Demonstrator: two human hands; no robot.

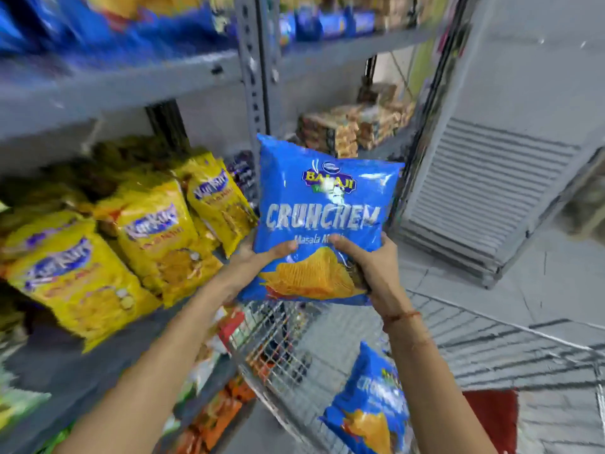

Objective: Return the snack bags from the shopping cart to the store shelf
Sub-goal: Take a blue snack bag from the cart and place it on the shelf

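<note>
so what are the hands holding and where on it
Both the left hand and right hand grip a blue chips bag by its lower corners.

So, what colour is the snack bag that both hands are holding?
Blue, with white lettering and orange chips pictured: the Crunchem bag, seen in the head view.

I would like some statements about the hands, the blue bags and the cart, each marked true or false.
1. Both hands hold one blue bag. True: left hand, right hand.
2. The held bag lies flat in the cart. False: it is upright, raised above the cart.
3. A second blue bag is in the cart. True.
4. The bags on the shelf beside the left hand are red. False: yellow bags.
</note>
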